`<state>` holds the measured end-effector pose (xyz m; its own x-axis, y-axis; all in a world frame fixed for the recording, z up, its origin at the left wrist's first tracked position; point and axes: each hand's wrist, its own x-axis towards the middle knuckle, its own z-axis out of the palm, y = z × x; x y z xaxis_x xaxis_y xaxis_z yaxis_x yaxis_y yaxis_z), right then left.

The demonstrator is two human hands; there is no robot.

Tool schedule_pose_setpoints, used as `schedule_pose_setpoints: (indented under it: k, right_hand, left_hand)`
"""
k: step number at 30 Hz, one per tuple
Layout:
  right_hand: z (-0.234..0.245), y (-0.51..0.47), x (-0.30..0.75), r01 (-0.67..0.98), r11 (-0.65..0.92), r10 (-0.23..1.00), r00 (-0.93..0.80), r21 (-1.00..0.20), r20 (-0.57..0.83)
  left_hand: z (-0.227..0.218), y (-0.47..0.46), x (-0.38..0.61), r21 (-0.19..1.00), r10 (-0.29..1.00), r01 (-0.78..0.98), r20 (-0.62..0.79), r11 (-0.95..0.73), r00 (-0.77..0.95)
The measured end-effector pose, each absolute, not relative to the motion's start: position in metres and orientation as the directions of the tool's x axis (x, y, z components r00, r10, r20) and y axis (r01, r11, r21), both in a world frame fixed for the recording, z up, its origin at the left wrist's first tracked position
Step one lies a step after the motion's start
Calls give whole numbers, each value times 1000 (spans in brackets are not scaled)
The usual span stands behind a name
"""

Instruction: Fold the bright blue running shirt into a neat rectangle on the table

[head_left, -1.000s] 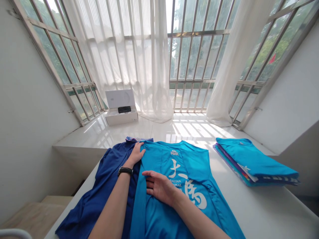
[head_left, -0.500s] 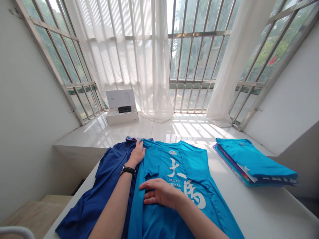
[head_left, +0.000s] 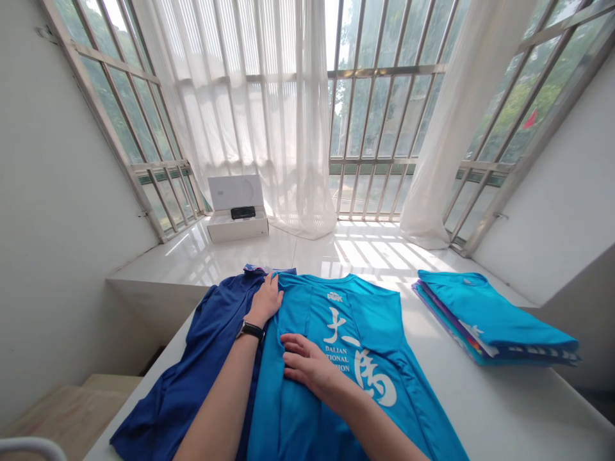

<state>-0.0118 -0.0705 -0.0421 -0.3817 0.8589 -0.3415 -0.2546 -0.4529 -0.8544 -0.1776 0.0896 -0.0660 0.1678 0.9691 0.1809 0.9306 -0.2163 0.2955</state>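
A turquoise T-shirt (head_left: 307,410) with white lettering lies spread in front of me, its short sleeves turned inward over the printed side. My left hand (head_left: 267,299), with a black-strapped watch on the wrist, rests on the shirt's left shoulder edge, fingers stretched out. My right hand (head_left: 312,370) lies lower on the shirt's left part, palm down, its fingers slightly apart at the edge of the folded-in sleeve. Under and to the left of it spreads a dark blue shirt (head_left: 192,371), partly covered by the turquoise one and my left forearm.
A stack of folded shirts (head_left: 494,317), turquoise on top, sits on the right of the white table (head_left: 523,410). On the window ledge (head_left: 192,259) stands an open white box (head_left: 239,229) with a black phone-like object (head_left: 243,212) on it. Sheer curtains (head_left: 302,141) hang behind.
My right hand has slid up and slightly right along the shirt's folded-in side. My left hand stays at the shoulder. The view has shifted slightly.
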Motion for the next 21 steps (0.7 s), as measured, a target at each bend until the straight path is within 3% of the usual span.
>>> schedule_pose_setpoints:
  k: [3, 7, 10, 15, 18, 21]
  right_hand:
    - [-41, -69, -12, -391, -431, 896, -289, -813, -336]
    - [-50, -66, -14, -450, -383, 924, -180, -806, -338]
    - [-60, -62, -14, -411, -308, 950, -95, -858, -296]
    - [-71, -59, -15, -193, -54, 995, 77, -980, -70]
    - [-75, -57, -16, -175, -73, 995, 61, -982, -85]
    - [-74, -53, -12, -264, -132, 987, 59, -955, -153]
  left_hand:
    - [-68, 90, -178, 302, 966, 928, 204, -218, 160]
    - [-71, 91, -179, 312, 964, 925, 216, -219, 155]
    - [-73, 93, -180, 310, 964, 925, 217, -219, 155]
    - [-75, 94, -181, 312, 964, 924, 215, -221, 158]
    - [-71, 92, -180, 318, 967, 924, 200, -214, 155]
    - [-59, 89, -175, 304, 966, 932, 220, -197, 132]
